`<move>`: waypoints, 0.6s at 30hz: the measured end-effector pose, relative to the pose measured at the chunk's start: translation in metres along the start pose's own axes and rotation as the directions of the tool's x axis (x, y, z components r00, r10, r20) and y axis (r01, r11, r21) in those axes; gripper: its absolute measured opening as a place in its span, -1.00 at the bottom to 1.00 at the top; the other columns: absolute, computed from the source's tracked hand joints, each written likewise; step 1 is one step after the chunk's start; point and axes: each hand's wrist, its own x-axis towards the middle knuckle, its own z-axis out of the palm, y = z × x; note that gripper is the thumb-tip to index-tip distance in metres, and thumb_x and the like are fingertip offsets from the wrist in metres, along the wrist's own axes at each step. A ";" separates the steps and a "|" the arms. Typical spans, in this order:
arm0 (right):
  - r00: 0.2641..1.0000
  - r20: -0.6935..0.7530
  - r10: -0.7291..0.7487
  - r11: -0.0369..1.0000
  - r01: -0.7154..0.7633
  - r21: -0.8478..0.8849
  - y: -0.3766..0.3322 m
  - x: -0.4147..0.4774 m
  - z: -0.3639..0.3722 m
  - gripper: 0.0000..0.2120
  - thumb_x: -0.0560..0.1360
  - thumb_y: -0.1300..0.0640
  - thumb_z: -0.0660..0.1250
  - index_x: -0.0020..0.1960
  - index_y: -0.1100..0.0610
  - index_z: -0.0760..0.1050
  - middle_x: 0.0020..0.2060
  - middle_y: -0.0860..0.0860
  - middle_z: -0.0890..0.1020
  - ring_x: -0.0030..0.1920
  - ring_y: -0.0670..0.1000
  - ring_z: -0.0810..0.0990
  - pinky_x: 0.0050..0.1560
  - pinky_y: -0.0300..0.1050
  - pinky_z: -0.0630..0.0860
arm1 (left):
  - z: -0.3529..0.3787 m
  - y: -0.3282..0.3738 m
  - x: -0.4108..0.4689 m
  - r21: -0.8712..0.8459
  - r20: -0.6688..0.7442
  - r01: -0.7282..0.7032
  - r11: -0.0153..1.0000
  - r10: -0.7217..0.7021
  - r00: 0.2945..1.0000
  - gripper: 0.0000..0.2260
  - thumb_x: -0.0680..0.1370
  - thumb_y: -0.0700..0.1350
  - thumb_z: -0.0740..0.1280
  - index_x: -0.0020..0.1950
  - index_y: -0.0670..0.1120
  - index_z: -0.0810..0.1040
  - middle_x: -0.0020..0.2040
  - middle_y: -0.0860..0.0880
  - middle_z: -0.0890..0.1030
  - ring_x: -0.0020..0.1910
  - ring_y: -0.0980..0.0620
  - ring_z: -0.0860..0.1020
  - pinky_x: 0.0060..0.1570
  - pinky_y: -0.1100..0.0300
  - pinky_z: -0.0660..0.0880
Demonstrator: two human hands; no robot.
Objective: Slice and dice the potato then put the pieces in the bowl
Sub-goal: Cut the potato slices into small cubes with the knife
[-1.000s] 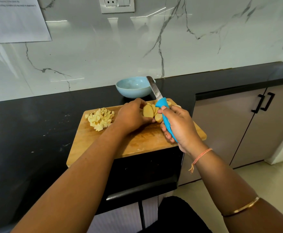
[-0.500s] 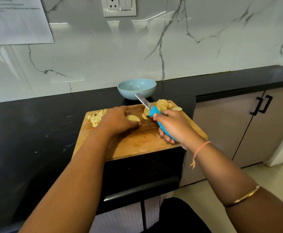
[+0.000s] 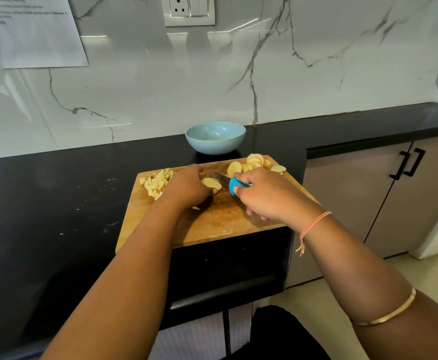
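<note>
Wooden cutting board (image 3: 220, 224) sits at the edge of the black countertop (image 3: 57, 203), and both hands work over it. The left hand (image 3: 186, 189) is arched palm-down, its curled fingers and thumb steadying a single potato slice (image 3: 211, 183) flat on the board. The right hand (image 3: 267, 197) is clenched round the blue handle of the knife (image 3: 234, 185), wrist cocked, forefinger on top. The blade points left and lies low, just behind that slice.

More cut slices (image 3: 257, 162) are heaped at the board's far right corner and diced pieces (image 3: 158, 183) at its far left. The pale blue bowl (image 3: 216, 137) stands just behind the board.

A printed sheet (image 3: 31, 29) hangs on the marble wall – its lines are too blurred to read.
</note>
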 end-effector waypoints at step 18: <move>0.999 0.040 -0.036 0.970 0.045 -0.238 -0.012 -0.051 -0.006 -0.61 0.57 0.11 0.15 0.40 0.03 0.35 -0.14 -0.02 0.51 -0.15 -0.02 0.51 -0.17 -0.12 0.48 | -0.001 0.004 -0.006 0.016 -0.033 0.008 1.000 -0.008 0.999 -0.50 0.51 -0.06 0.41 0.41 -0.16 0.40 0.32 -0.10 0.51 0.16 -0.07 0.54 0.17 0.08 0.50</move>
